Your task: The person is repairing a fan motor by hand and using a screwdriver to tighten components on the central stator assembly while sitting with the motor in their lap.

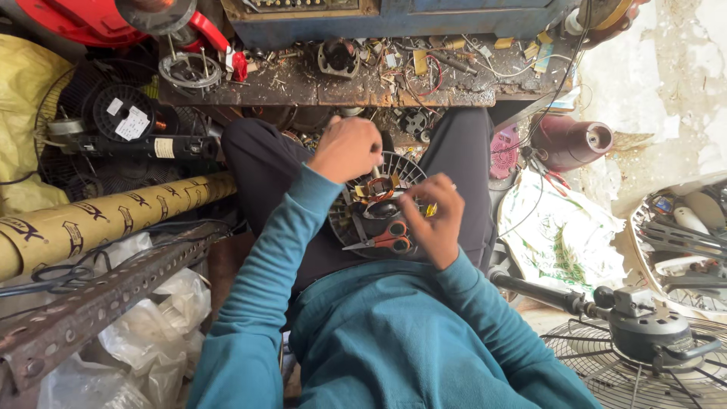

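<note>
Fan motor (376, 198): rests on the person's lap, on a round ribbed housing; copper windings show between both hands.
Left hand (349, 148): curled shut over the motor's upper edge; what it pinches is hidden.
Right hand (434, 220): closed on a small yellow piece (430, 210), too small to identify.
Scissors (382, 239): orange-handled, lying on the housing, partly covered by the right hand.
Surface (333, 87): cluttered with wire scraps and small parts, cut off at the top.
Standing fan (644, 333): lower right, cropped.
</note>
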